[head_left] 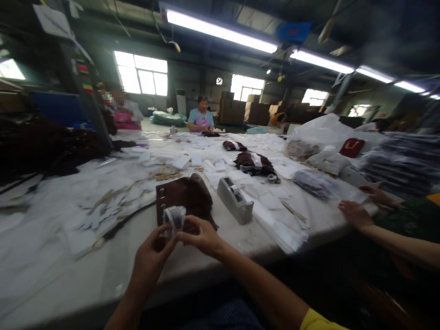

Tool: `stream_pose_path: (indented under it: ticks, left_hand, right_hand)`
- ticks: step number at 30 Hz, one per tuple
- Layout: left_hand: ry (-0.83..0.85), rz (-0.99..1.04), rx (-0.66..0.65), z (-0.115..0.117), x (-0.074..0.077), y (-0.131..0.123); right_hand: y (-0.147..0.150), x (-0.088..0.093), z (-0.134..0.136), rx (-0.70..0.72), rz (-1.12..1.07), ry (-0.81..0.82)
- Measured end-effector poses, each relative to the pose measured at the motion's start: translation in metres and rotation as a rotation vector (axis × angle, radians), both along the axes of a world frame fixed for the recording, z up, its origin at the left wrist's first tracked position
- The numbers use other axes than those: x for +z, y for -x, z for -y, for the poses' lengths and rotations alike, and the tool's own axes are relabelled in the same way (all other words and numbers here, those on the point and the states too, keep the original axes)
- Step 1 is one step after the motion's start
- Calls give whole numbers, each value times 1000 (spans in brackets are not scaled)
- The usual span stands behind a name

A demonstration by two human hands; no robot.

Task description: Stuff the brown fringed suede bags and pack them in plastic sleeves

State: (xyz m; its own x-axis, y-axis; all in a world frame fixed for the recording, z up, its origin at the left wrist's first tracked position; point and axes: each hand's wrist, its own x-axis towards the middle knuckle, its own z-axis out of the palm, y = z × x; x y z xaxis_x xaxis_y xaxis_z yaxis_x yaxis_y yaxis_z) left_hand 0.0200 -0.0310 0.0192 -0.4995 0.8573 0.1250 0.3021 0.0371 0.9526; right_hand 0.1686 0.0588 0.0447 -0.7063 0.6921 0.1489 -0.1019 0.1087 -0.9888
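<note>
Between the fingertips of both hands is a small roll-like bundle (174,217) with a pale wrapping and a greyish middle; its exact kind is blurred. My left hand (151,250) pinches it from the left and below. From the right, my right hand (202,234) has thumb and fingers closed on it. Just behind lies a dark brown bag-like piece (187,197) with metal eyelets along its left edge. A grey tape dispenser (235,200) stands to the right of the brown piece, apart from my hands.
White slips of paper (103,206) cover the table's left. Brown banded bundles (254,162) lie beyond the dispenser. Clear plastic sleeves (278,227) lie at the right front. A co-worker's hands (357,213) rest at the right edge, near stacked packed goods (405,158). Other people sit across.
</note>
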Motion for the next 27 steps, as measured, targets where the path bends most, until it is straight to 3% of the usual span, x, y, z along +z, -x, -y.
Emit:
stream_pose_path:
  ticks: [3, 7, 9, 11, 13, 15, 19, 22, 25, 27]
  left_hand:
    - [-110, 158, 58, 12, -1, 3]
    - [-127, 305, 281, 42, -15, 15]
    - [17, 335, 293, 61, -22, 24]
    - [236, 289, 169, 80, -23, 36]
    - [403, 148, 43, 93, -17, 53]
    - [417, -48, 72, 94, -6, 72]
    - [201, -463, 358, 58, 14, 107]
    - [282, -768, 271, 10, 14, 121]
    - [374, -849, 166, -32, 5, 125]
    - [419, -849, 137, -50, -1, 128]
  right_hand:
    - [-9, 0, -12, -130, 106, -358]
    - [-16, -8, -39, -419, 243, -711]
    - [-14, -13, -53, -402, 337, -915]
    - [-11, -19, -68, -307, 469, -1093]
    - [-8, -25, -85, -244, 598, -1201]
    - [-7, -32, -104, -227, 667, -1237]
    - [-11, -40, -143, -266, 712, -1186]
    - [-14, -32, -160, -315, 799, -1061]
    - [-8, -15, -162, -331, 867, -975]
    - [3, -3, -154, -366, 792, -986]
